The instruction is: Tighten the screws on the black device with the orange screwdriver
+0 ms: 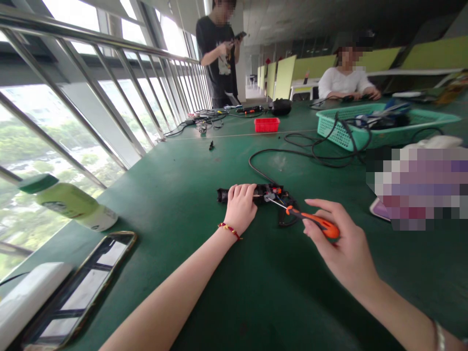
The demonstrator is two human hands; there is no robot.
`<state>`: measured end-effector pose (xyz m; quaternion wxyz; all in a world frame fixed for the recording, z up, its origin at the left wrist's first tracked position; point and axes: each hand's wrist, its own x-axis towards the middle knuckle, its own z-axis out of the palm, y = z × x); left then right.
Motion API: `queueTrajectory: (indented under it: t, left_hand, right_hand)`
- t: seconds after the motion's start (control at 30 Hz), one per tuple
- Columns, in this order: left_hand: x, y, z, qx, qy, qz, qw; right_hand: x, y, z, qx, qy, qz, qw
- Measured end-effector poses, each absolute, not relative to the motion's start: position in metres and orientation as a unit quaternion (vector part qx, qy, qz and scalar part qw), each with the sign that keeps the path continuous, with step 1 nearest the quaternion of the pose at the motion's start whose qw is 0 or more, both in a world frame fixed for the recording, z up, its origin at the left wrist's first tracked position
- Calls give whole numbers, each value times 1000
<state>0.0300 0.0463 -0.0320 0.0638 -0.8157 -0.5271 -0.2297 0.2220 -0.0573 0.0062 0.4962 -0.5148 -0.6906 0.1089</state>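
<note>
My left hand [240, 205] is wrapped over a black corded device [260, 193], pinning it to the green table. The right end of its housing is open, with coloured wires and an orange part showing. In my right hand [340, 239] is a screwdriver [314, 222] with an orange and black handle. Its metal shaft points left, and the tip meets the exposed inside of the device near a small grey part. A loose black piece [287, 217] lies just below the open end, partly behind the screwdriver.
A black cable [256, 168] runs from the device toward a teal basket [340, 131] of tools and cords. A red tray [266, 125] stands farther back. At left are a bottle [73, 202] and a phone [87, 287]. Two people [219, 53] work beyond.
</note>
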Motion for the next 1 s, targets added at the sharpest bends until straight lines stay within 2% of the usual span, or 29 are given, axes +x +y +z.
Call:
queueTrajectory:
  t: [0.13,0.37,0.57,0.73,0.9,1.0]
  left_hand:
    - [30,47,-33,-815,-526,-230,69]
    - [30,46,-32,-816,-524,-235,65]
    - [29,47,-33,-817,-523,-234,69]
    - [30,46,-31,-817,-525,-232,66]
    - [30,45,-30,-817,-526,-228,65]
    - [31,45,-30,-815,-528,-227,67]
  right_hand:
    - [222,-56,4,-502,-681,47,531]
    - [222,-57,6,-509,-705,124,478]
    - [222,-56,2,-492,-683,38,539]
    - [222,-57,4,-506,-704,71,493]
    - [225,-53,2,-495,-683,23,536]
    - [226,-54,2,-497,-693,31,522]
